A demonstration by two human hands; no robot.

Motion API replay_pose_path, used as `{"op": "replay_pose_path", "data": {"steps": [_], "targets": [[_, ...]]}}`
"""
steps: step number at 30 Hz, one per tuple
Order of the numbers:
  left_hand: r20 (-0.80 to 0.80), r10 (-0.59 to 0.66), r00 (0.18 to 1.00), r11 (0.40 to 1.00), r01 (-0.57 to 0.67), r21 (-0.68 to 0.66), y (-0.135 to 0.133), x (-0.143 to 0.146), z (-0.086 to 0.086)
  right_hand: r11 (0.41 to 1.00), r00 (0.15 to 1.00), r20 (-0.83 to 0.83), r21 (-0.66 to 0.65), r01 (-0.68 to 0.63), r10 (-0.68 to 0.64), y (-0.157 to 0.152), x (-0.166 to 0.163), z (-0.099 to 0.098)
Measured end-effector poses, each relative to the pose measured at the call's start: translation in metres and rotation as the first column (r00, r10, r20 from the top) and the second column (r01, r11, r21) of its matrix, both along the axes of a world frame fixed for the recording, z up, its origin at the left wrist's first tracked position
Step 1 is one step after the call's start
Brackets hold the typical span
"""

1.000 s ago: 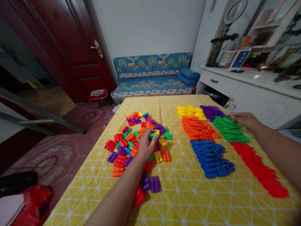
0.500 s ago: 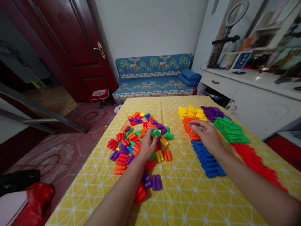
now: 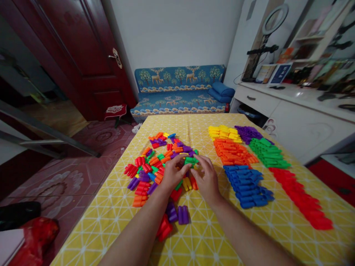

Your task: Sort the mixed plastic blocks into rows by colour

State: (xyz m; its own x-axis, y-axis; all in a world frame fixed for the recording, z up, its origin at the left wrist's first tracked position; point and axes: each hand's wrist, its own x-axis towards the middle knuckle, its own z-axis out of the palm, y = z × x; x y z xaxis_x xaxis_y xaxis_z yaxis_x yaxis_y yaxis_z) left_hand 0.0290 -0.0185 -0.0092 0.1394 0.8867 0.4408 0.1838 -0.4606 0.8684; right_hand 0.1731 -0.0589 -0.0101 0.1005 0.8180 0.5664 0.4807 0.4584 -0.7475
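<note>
- A green block (image 3: pixel 191 160) sits at the tips of both hands, above the mixed block pile (image 3: pixel 155 166) on the yellow surface (image 3: pixel 222 229).
- The left hand (image 3: pixel 173 173) pinches its grip on it; the right hand (image 3: pixel 206 177) touches it, grasp unclear.
- Sorted colour rows (image 3: pixel 244 162) lie to the right, apart.
- Both forearms reach forward, palms down.

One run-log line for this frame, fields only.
left hand: pinching green block | right hand: at same block | under: mixed block pile | right side: sorted colour rows | surface: yellow tablecloth
</note>
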Motion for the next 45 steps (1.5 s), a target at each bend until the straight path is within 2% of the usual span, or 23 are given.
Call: {"op": "replay_pose_path", "data": {"steps": [3,7,11,16,20,23,26,28,31,32,34,35,38,41,45], "targets": [[-0.002,0.007,1.000,1.000,-0.007,-0.007,-0.001,0.001,0.001,0.996,0.972,0.234,0.090,-0.006,-0.016,-0.004,0.002,0.007],[-0.017,-0.011,1.000,0.999,0.011,-0.030,-0.002,0.001,0.002,0.995,0.934,0.355,0.096,0.010,-0.044,-0.006,-0.002,0.011],[-0.066,-0.042,0.997,0.999,0.042,-0.013,-0.003,0.000,0.003,0.997,0.923,0.381,0.080,0.019,-0.048,-0.004,0.000,0.007],[-0.077,-0.072,0.994,0.997,0.073,0.001,-0.008,-0.003,0.010,0.998,0.949,0.314,0.048,-0.039,0.022,-0.002,0.003,0.002],[-0.043,-0.131,0.990,0.991,0.130,-0.028,-0.012,-0.004,0.015,0.996,0.960,0.268,0.018,-0.093,0.085,-0.005,0.017,0.013],[0.009,-0.149,0.989,0.985,0.149,-0.085,-0.011,-0.004,0.013,1.000,0.979,0.204,-0.020,-0.010,0.014,-0.002,0.054,0.031],[0.021,-0.124,0.992,0.986,0.125,-0.109,-0.008,-0.005,0.009,0.978,0.972,0.122,-0.041,0.206,-0.199,0.011,0.123,0.047],[0.016,-0.109,0.994,0.988,0.110,-0.107,-0.007,-0.005,0.007,0.922,0.924,0.073,-0.075,0.381,-0.376,0.022,0.181,0.051],[0.013,-0.100,0.995,0.990,0.101,-0.098,-0.005,-0.004,0.006,0.790,0.810,0.047,-0.194,0.581,-0.584,0.035,0.268,0.050],[0.011,-0.100,0.995,0.990,0.101,-0.095,-0.005,-0.004,0.006,0.739,0.766,0.110,-0.209,0.641,-0.633,0.039,0.292,0.048],[0.005,-0.101,0.995,0.991,0.101,-0.092,-0.004,-0.004,0.006,0.684,0.714,0.270,-0.211,0.699,-0.646,0.044,0.328,0.045],[0.000,-0.102,0.995,0.991,0.101,-0.093,-0.004,-0.004,0.006,0.682,0.707,0.341,-0.213,0.700,-0.619,0.047,0.338,0.043],[-0.007,-0.102,0.995,0.990,0.101,-0.094,-0.004,-0.004,0.007,0.735,0.746,0.445,-0.243,0.632,-0.495,0.058,0.346,0.044],[-0.001,-0.100,0.995,0.991,0.099,-0.093,-0.004,-0.004,0.008,0.783,0.787,0.469,-0.269,0.560,-0.401,0.072,0.335,0.050],[0.002,-0.102,0.995,0.990,0.102,-0.093,-0.004,-0.004,0.008,0.804,0.833,0.446,-0.333,0.493,-0.327,0.083,0.324,0.060]]}}
